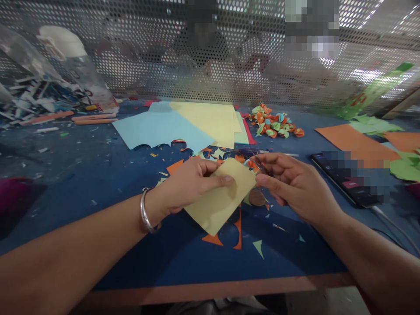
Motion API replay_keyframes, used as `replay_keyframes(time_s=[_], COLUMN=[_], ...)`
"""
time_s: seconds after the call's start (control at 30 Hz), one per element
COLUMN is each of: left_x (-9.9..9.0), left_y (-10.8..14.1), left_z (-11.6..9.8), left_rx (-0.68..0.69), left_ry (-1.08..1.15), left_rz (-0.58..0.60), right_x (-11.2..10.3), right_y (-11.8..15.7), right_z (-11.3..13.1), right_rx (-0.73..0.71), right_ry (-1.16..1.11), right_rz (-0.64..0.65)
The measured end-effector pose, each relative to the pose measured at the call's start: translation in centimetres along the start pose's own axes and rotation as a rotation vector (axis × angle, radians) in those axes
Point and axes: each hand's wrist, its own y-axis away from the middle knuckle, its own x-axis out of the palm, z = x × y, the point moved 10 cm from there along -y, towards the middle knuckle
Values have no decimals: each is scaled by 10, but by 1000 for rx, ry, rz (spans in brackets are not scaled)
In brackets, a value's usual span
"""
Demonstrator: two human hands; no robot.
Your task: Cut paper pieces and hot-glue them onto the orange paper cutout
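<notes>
My left hand [197, 181], wearing a silver bangle, pinches a piece of pale yellow paper [216, 205] between thumb and fingers. The paper is tilted above the blue table. At its right corner, my right hand [292, 183] is closed around a thin shiny metal tool, apparently small scissors [259, 165]; the fingers hide most of it. Beneath the paper lie orange scraps [239, 232] with curved cut edges and pale green scraps [258, 248]. A round brown disc [257, 197] rests close to the right fingertips.
Blue sheets [157, 127] and yellow sheets [216, 120] lie behind the hands, near a pile of small folded paper pieces [275, 122]. A phone [344, 179] with a cable is at right, beside orange paper [357, 140]. A bottle [78, 65] stands back left before a perforated metal panel [147, 52].
</notes>
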Motion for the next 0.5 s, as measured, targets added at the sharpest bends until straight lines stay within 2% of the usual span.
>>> replay_keyframes(time_s=[0.13,0.33,0.5], left_x=[-13,-12,-9], left_y=[-1,-3,-4], left_z=[1,4,4], left_rx=[-42,-69,-55], left_ry=[142,203,202], left_rz=[-77,-58,-23], right_x=[-5,2,3], right_y=[0,1,2], right_z=[0,10,6], right_rx=[14,-61,-48], right_ry=[49,158,172], right_rz=[-7,69,89])
